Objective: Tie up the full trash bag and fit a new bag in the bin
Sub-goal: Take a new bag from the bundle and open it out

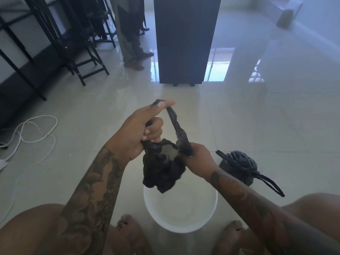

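A crumpled black new bag (163,170) hangs above the white round bin (181,212), which stands on the floor between my bare feet. My left hand (141,131) grips one twisted edge of the bag, with a strip running over the forefinger. My right hand (197,159) grips the other side of the bag's gathered top. The bin's inside looks white with nothing in it. A tied black full trash bag (239,166) sits on the floor to the right of the bin, its drawstring loops trailing toward the right.
A tall dark cabinet (185,39) stands ahead on the glossy tiled floor (276,116). Black chairs and frames (73,48) fill the far left. Another person's legs (134,43) stand beside them. A white cable (35,131) lies coiled on the floor at left.
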